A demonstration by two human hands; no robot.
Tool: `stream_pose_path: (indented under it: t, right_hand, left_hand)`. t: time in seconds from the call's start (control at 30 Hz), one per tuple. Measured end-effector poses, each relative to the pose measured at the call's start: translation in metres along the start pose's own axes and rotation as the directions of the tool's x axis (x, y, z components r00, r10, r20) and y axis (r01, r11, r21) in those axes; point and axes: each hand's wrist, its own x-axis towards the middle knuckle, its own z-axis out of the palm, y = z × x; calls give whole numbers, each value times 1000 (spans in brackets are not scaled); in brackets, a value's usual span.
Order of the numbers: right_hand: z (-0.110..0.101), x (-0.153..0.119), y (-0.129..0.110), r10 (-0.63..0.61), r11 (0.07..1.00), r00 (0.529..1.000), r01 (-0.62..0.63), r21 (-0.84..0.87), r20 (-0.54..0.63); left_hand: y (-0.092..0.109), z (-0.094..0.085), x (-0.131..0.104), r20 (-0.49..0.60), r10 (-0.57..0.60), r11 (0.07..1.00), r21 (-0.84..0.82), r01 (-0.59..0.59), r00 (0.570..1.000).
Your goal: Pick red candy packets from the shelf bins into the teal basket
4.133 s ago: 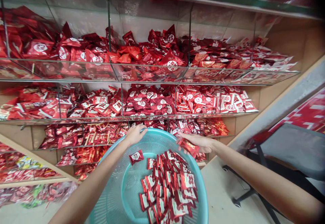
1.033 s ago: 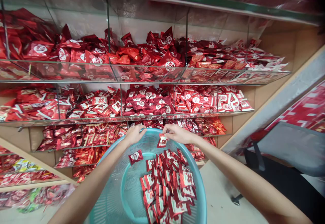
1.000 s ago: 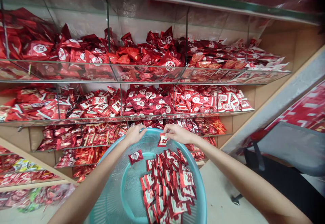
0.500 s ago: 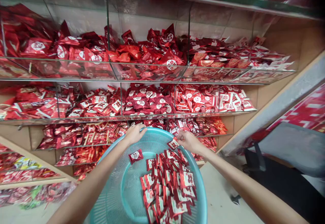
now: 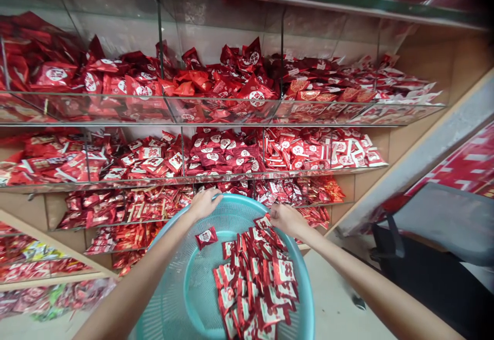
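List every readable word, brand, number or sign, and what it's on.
None legible enough to quote.
Lone packet in the basket: lettering too small, blurred.
Packet pile: print too small.
Top-shelf packets: characters in white ovals, too blurred.
Middle-shelf packets: same.

Shelf packets: white-oval lettering, illegible | loose basket packet: characters, illegible

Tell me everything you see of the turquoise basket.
The basket is round, apparently plastic, with a smooth rim, perforated walls and a ring around its floor. Its near side runs out of view. The left hand grips the far rim; the right hand is at the rim's right side. Red packets are piled inside toward the right, one packet apart.
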Motion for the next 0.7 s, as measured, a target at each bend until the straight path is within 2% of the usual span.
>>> stream_pose_path:
  t: [0.13,0.23,0.3,0.37,0.43,0.47,0.53,0.7]
  right_hand:
    - [-11,-1,-9,49,993,997,-43,-112,52]
    - [-18,-1,-15,53,982,998,-48,-180,20]
    - [-18,0,-19,-69,977,997,59,-206,-45]
    - [-14,2,-22,-274,939,960,253,-234,-63]
    - [-7,3,-25,-417,879,909,406,-251,10]
    - [-4,4,-26,-439,862,896,439,-254,57]
    - [0,4,-29,-425,858,896,444,-258,125]
    - [-2,3,-36,-376,861,912,410,-301,164]
  left_hand:
    - [0,0,0,5,-1,1000,-5,1,1000]
    - [0,1,1,10,-10,1000,-5,10,1000]
    - [-1,1,1,10,-6,1000,0,6,1000]
    - [-1,2,1,5,0,1000,7,0,1000]
    - [-1,2,1,-1,3,1000,7,-3,1000]
    - [-1,2,1,-3,2,1000,4,-2,1000]
    - [-1,2,1,-3,-4,1000,-3,4,1000]
    - [0,0,0,5,-10,1000,-1,10,1000]
